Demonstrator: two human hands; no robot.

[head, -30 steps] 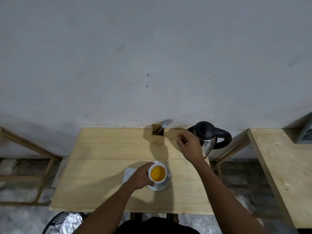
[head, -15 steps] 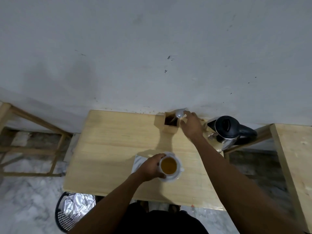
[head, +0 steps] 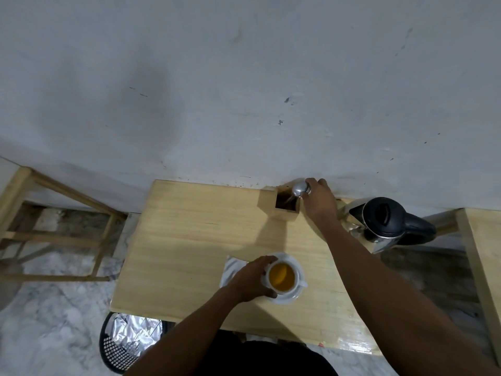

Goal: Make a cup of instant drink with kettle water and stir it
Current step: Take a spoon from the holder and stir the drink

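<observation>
A white cup (head: 282, 276) full of amber drink stands on a white saucer (head: 294, 297) near the front of the wooden table (head: 189, 240). My left hand (head: 252, 278) wraps the cup's left side. My right hand (head: 320, 202) reaches to the back of the table and pinches the bowl of a metal spoon (head: 299, 189). The spoon's handle still stands inside the wooden cutlery holder (head: 282, 208). A steel kettle (head: 385, 221) with a black lid and handle stands at the table's back right corner, just right of my right wrist.
A folded white napkin (head: 230, 268) lies under the saucer's left edge. A wall rises directly behind the table. A black mesh bin (head: 127, 340) with foil in it sits on the floor at the front left. Other wooden furniture stands at the left (head: 54, 213) and right (head: 482, 253).
My right hand has moved from near the kettle to the cutlery holder and closed its fingers on the spoon. My left hand has stayed on the cup. The camera has tilted.
</observation>
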